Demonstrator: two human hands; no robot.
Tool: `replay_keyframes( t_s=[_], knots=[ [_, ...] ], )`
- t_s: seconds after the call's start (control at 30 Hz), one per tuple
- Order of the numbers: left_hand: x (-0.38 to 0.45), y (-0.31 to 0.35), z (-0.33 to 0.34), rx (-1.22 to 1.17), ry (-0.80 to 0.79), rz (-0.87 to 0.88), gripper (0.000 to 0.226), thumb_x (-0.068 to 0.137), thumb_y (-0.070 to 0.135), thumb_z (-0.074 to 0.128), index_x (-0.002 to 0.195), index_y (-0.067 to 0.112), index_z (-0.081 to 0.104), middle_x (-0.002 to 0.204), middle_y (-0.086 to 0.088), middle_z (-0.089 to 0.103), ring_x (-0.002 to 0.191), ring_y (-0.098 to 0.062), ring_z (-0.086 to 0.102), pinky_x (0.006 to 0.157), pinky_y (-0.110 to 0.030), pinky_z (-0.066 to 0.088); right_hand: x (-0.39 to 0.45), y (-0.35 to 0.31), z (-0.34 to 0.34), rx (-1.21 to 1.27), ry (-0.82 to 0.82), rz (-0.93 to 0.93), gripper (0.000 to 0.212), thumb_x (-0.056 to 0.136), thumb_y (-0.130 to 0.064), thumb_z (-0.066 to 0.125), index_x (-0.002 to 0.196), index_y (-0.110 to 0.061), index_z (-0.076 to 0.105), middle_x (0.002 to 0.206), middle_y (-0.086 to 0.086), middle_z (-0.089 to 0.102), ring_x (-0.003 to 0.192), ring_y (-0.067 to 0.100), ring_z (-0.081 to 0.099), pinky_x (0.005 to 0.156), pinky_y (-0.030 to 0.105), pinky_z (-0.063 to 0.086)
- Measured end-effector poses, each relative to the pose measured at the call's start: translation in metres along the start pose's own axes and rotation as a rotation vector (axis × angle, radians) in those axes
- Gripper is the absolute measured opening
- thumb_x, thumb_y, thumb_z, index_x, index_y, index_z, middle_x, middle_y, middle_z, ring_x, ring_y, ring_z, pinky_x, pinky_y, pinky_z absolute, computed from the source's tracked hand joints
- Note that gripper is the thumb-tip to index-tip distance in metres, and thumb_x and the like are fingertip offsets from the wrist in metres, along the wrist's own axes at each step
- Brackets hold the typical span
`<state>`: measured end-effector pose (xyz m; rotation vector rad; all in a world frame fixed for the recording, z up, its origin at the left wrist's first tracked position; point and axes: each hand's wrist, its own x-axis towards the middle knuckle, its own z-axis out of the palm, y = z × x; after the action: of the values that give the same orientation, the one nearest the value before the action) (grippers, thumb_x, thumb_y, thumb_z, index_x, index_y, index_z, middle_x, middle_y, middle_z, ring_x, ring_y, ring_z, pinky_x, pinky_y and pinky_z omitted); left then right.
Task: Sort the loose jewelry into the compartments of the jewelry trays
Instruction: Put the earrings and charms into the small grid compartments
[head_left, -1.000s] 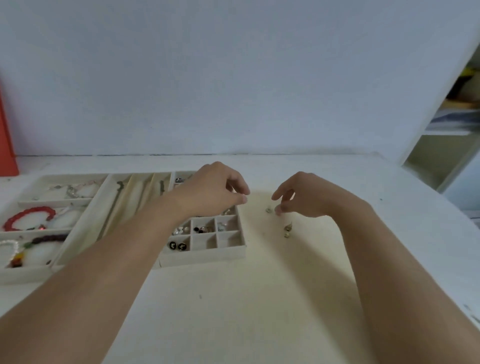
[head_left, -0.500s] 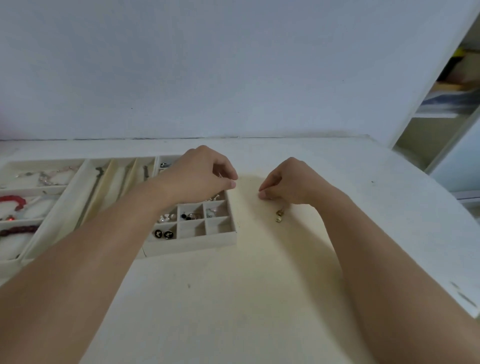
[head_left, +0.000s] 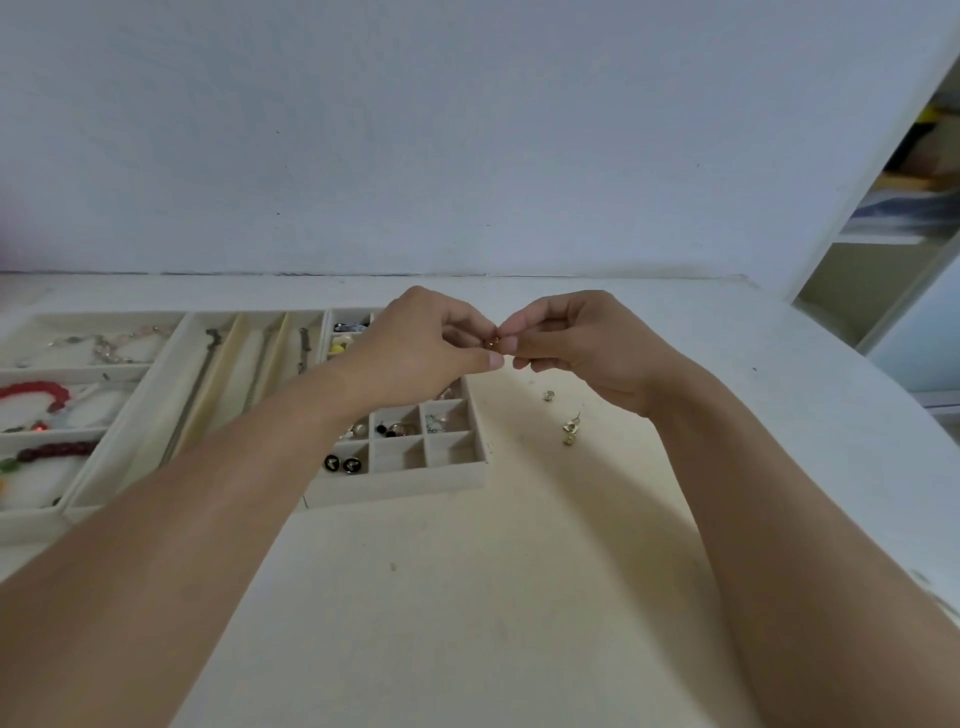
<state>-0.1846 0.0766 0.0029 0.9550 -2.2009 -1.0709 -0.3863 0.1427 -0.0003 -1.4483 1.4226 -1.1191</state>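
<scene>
My left hand (head_left: 426, 348) and my right hand (head_left: 576, 343) meet fingertip to fingertip above the table, both pinching a tiny gold earring (head_left: 492, 343). They hover over the far right corner of the small-compartment jewelry tray (head_left: 405, 480), which holds studs and earrings in several cells. On the table to the right lie a gold drop earring (head_left: 570, 431) and a small round stud (head_left: 548, 396). Left of that tray sit a long-slot tray (head_left: 130, 457) with chains and a bracelet tray (head_left: 31, 514) with red and dark bead bracelets.
The white table (head_left: 467, 597) runs back to a plain wall. Its right edge curves away near an open shelf unit (head_left: 883, 249) at the far right.
My right hand has lifted off the table with the small earring and moved left. My left hand has risen to meet it, and both now pinch the piece.
</scene>
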Motion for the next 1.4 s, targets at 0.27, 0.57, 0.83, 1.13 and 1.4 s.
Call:
replay_keyframes(
  t_s=[0.27, 0.57, 0.83, 1.13, 1.4],
  knots=[
    [-0.003, -0.003, -0.007, -0.005, 0.016, -0.024, 0.01, 0.081, 0.026, 0.084, 0.09, 0.026, 0.08, 0.078, 0.01, 0.077, 0.086, -0.015, 0.072, 0.072, -0.014, 0.052, 0.001, 0.002, 0.005, 0.0, -0.002, 0.0, 0.007, 0.084, -0.013, 0.08, 0.088, -0.019, 0.079, 0.09, 0.006, 0.075, 0.079, 0.013, 0.067, 0.072, 0.019, 0.052],
    [-0.002, -0.006, -0.01, 0.021, 0.068, 0.041, 0.005, 0.083, 0.022, 0.081, 0.085, 0.027, 0.081, 0.079, 0.009, 0.077, 0.079, -0.008, 0.073, 0.071, -0.012, 0.052, -0.002, 0.0, 0.0, 0.074, -0.07, 0.029, 0.021, 0.092, -0.001, 0.069, 0.11, -0.013, 0.072, 0.093, 0.005, 0.077, 0.085, 0.015, 0.07, 0.074, 0.019, 0.053],
    [-0.003, -0.009, -0.012, 0.135, 0.097, 0.173, 0.008, 0.081, 0.023, 0.083, 0.083, 0.031, 0.082, 0.068, 0.013, 0.073, 0.046, 0.006, 0.051, 0.052, -0.004, 0.038, 0.001, -0.001, 0.007, 0.101, -0.072, 0.122, 0.02, 0.088, -0.029, 0.075, 0.1, -0.015, 0.081, 0.097, 0.007, 0.077, 0.082, 0.012, 0.069, 0.073, 0.018, 0.053],
    [-0.007, -0.006, -0.013, 0.093, 0.074, 0.202, 0.011, 0.076, 0.02, 0.087, 0.078, 0.03, 0.082, 0.068, 0.014, 0.072, 0.048, 0.004, 0.052, 0.053, -0.005, 0.038, 0.0, 0.0, 0.007, 0.099, -0.138, 0.183, 0.033, 0.066, -0.037, 0.086, 0.091, -0.014, 0.082, 0.092, 0.005, 0.076, 0.077, 0.011, 0.066, 0.07, 0.018, 0.052],
    [-0.005, -0.007, -0.018, 0.024, -0.005, 0.061, 0.013, 0.081, 0.019, 0.083, 0.091, 0.026, 0.079, 0.082, 0.011, 0.078, 0.082, -0.001, 0.073, 0.077, -0.014, 0.052, 0.002, 0.001, 0.008, 0.134, -0.067, 0.123, 0.024, 0.06, -0.024, 0.091, 0.081, -0.018, 0.081, 0.083, 0.003, 0.072, 0.075, 0.012, 0.065, 0.07, 0.018, 0.052]
  ],
)
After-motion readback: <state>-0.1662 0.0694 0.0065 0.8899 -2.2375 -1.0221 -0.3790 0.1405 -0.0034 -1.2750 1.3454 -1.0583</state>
